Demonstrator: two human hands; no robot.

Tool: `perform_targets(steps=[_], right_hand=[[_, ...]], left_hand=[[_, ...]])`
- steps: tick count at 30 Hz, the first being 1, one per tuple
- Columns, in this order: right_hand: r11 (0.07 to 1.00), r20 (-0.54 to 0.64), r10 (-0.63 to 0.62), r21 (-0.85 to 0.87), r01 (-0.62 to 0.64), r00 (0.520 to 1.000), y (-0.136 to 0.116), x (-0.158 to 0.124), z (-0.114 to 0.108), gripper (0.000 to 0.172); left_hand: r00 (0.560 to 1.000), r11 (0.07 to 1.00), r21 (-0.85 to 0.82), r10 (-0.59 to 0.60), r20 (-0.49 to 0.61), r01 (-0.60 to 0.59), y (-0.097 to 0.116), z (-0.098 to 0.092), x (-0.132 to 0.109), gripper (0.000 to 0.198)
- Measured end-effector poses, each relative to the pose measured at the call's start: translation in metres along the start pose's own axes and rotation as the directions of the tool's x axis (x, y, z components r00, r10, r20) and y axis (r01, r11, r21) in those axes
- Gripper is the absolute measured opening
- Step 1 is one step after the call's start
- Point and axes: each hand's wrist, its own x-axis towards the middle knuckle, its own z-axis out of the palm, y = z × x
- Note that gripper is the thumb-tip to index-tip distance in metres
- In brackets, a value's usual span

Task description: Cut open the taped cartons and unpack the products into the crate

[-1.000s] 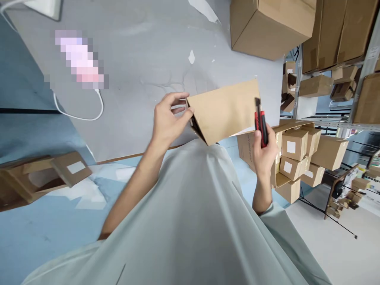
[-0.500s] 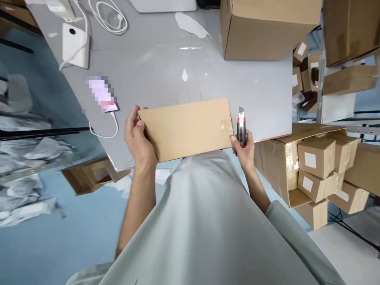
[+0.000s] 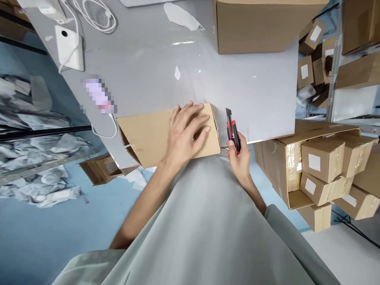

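Observation:
A long cardboard box lies at the near edge of the grey table, its left end showing loose flaps. My left hand rests on top of the box near its right end, fingers spread and slightly bent. To the right of the box, my right hand grips a red and black utility knife with its blade out and pointing away from me. The knife is apart from the box.
A larger cardboard box stands at the back right of the table. A phone on a cable, a white power bank and a coiled cable lie left. An open carton with several small boxes is at the right.
The box has moved left and appears turned, with loose flaps now at its left end. My left hand went from its left end onto its top. The knife now tilts left.

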Motion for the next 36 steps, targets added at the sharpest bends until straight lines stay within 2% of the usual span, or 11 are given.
perform_targets(steps=[5, 9, 14, 22, 27, 32, 36], right_hand=[[0.950, 0.030, -0.121, -0.287, 0.124, 0.992, -0.034, -0.027, -0.018, 0.054], [0.898, 0.072, -0.156, -0.405, 0.172, 0.985, -0.046, -0.043, -0.016, 0.058], [0.880, 0.059, -0.100, -0.460, 0.116, 0.993, -0.049, -0.051, -0.003, 0.058], [0.828, -0.002, -0.081, -0.556, 0.067, 0.997, -0.054, -0.060, 0.012, 0.060], [0.765, 0.040, -0.045, -0.642, 0.060, 0.998, -0.066, -0.065, 0.012, 0.061], [0.709, 0.067, -0.024, -0.702, 0.064, 0.997, -0.082, -0.072, 0.008, 0.064], [0.676, 0.082, -0.014, -0.734, 0.070, 0.997, -0.091, -0.069, 0.007, 0.065]], left_hand=[[0.998, 0.997, -0.050, -0.064, 0.012, 0.064, -0.003, -0.002, 0.000, 0.031], [0.996, 0.994, -0.053, -0.092, 0.013, 0.093, -0.001, -0.001, 0.002, 0.034], [0.989, 0.983, -0.106, -0.149, 0.014, 0.150, 0.001, -0.002, 0.001, 0.029], [0.995, 0.988, -0.116, -0.104, 0.012, 0.104, -0.003, -0.001, -0.006, 0.032], [0.996, 0.988, -0.131, -0.085, 0.022, 0.087, -0.002, 0.000, -0.008, 0.036], [1.000, 0.993, -0.114, -0.009, -0.007, 0.009, -0.003, 0.000, -0.012, 0.027], [0.999, 0.990, -0.132, -0.049, -0.004, 0.048, -0.004, 0.002, -0.014, 0.034]])
